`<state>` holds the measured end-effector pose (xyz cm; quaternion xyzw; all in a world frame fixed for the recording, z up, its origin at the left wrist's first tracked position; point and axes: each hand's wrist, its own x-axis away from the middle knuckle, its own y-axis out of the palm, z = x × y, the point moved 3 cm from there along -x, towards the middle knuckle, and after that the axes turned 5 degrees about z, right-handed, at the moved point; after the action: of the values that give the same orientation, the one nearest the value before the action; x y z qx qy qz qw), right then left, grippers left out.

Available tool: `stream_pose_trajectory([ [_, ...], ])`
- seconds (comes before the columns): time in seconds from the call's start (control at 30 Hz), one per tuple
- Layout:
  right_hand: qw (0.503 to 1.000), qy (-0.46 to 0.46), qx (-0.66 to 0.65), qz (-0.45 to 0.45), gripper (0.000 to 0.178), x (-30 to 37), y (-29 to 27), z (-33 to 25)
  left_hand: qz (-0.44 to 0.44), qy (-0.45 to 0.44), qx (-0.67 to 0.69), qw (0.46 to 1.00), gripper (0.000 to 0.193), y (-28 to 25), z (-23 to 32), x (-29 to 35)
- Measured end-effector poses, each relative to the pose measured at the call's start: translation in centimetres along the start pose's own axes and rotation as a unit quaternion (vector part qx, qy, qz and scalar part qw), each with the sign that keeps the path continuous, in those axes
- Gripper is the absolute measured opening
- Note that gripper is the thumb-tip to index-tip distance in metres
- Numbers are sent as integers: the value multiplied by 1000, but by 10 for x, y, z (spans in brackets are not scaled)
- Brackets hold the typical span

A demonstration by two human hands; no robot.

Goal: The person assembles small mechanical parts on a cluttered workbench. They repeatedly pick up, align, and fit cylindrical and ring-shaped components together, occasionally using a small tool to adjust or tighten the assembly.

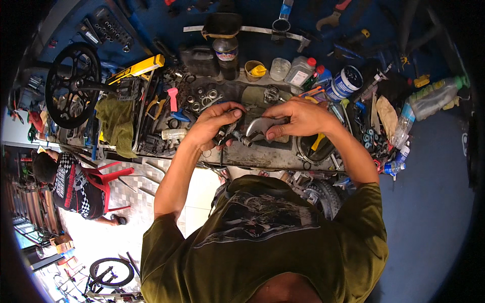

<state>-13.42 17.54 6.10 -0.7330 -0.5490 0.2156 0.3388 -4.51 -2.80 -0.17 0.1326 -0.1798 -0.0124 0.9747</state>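
Over the workbench [232, 157], my left hand [212, 126] is closed round a dark metal bike part. The cylindrical end [243, 138] of that part pokes out toward my right hand; the rest is mostly covered by my fingers. My right hand [300, 118] grips a wrench [260, 126] with a broad, shiny, rounded head, its handle hidden in the palm. The wrench head lies close against the cylindrical end; whether its jaws are round it I cannot tell. Behind my hands a small silver metal part [272, 93] lies on the bench.
Ring-shaped parts [204, 96], a pink-handled tool [173, 99] and a green cloth [115, 121] lie leftward. Bottles [300, 71] and a blue-white tub [345, 83] line the back. A chainring with crank [73, 85] stands far left. Another person [76, 184] sits on a red chair [107, 182].
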Motion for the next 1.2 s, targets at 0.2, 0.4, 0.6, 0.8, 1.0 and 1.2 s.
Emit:
stream_pose_trajectory([
  [0.2,997,-11,-70,1,44,-2,10,5,-6,-8,2,1000,21,-3,0,2],
  [0.4,998,-23,-47,-20,39,-3,8,-8,9,-36,-21,999,23,-2,2,8],
  [0.6,998,-28,-49,-3,37,-4,18,1,11,-42,-4,999,24,1,5,11],
  [0.8,984,-15,-179,-22,36,-1,25,4,-30,-29,-3,999,27,-6,-5,8],
  [1.0,996,-51,-62,38,36,-3,28,2,-45,-39,7,998,29,-1,-3,10],
  [1.2,993,-3,-120,22,37,1,36,7,-30,-53,12,998,28,3,-2,9],
])
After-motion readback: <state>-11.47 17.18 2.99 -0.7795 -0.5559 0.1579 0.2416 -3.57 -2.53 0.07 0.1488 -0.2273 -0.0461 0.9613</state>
